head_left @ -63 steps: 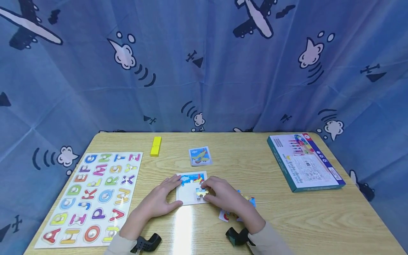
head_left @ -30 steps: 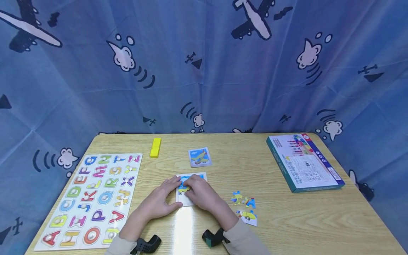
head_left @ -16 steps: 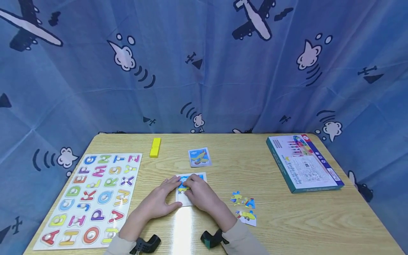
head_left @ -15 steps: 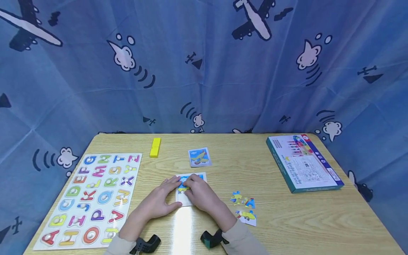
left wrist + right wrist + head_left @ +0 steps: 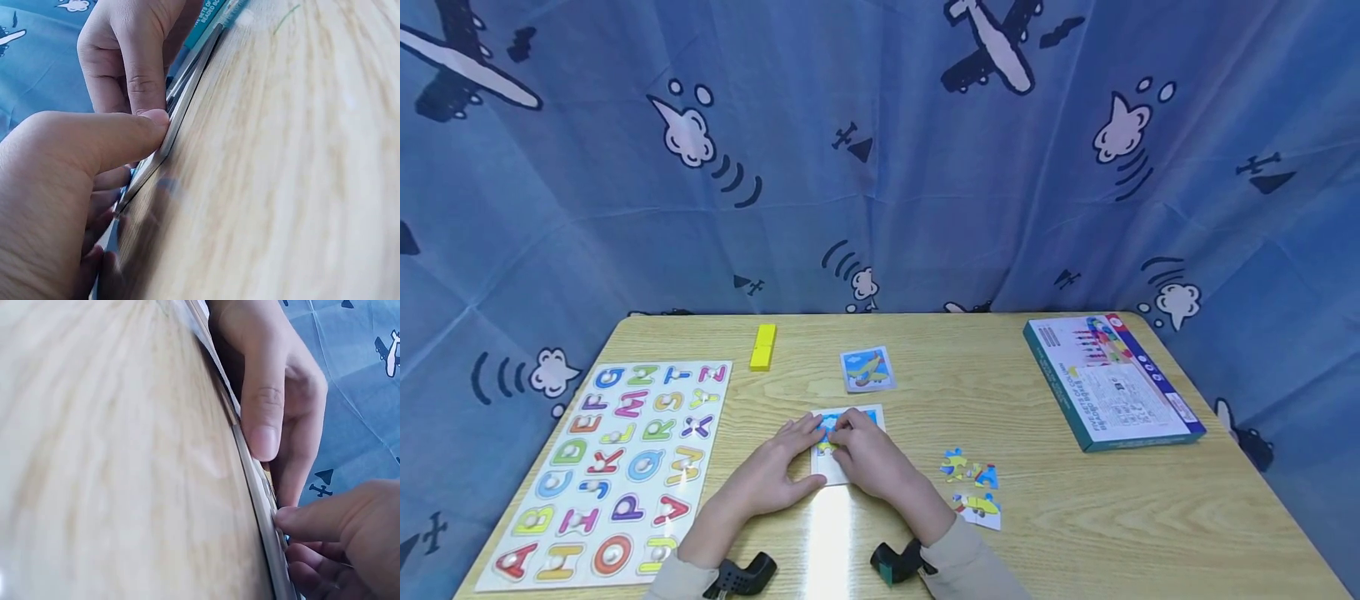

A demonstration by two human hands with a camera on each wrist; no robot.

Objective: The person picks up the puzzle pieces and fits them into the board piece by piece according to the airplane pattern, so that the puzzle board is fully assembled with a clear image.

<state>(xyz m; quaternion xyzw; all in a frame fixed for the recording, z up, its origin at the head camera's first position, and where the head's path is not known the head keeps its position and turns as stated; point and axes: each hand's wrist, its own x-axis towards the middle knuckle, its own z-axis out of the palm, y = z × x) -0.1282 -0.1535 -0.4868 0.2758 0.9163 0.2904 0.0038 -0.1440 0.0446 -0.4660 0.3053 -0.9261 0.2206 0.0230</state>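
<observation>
In the head view my left hand (image 5: 775, 477) rests at the left side of a white puzzle tray (image 5: 831, 469). Its fingers lie extended over the upper left corner, and the thumb touches the lower left edge. My right hand (image 5: 874, 460) reaches over the tray and pinches a puzzle piece (image 5: 825, 447) with yellow on it, low against the left part. Blue sky pieces fill the tray's top row, partly covered by the fingers. Both wrist views show the thumbs close to the tray edge; the piece is mostly hidden there.
Several loose puzzle pieces (image 5: 977, 507) lie right of my right forearm. Behind the tray is a plane picture card (image 5: 867, 369), with yellow blocks (image 5: 763, 347) to its left. A letter board (image 5: 625, 450) covers the left side, and a flat box (image 5: 1112, 383) sits at right.
My right hand has moved left with the piece, from the tray's right part to its left part, uncovering the loose pieces. Over the last second it has barely moved; the left hand stays put.
</observation>
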